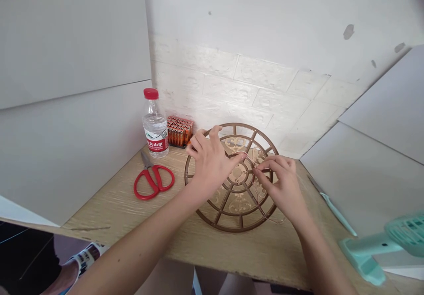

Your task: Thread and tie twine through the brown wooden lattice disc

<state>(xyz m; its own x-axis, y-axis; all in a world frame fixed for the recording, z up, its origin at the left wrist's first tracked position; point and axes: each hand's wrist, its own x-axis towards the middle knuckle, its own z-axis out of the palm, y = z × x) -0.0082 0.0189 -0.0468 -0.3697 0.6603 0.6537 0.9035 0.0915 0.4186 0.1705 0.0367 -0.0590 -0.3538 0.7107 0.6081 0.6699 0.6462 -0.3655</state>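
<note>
A round brown plastic lattice disc [232, 178] with spokes and a central hub lies flat on the wooden tabletop [109, 211]. My left hand [210, 164] rests over its upper left part, fingers near the rim and the tip close to a thin wire loop [240, 154]. My right hand [280, 184] is at the disc's right side, fingertips pinching thin wire beside the hub. Part of the disc lies hidden under both hands. The wire is faint, and I cannot tell whether my left hand grips it.
Red-handled scissors [153, 182] lie left of the disc. Behind them stand a red-capped water bottle [155, 125] and a block of orange batteries [179, 131]. White boards and a brick-pattern wall surround the table. A mint green fan [371, 246] stands at the right.
</note>
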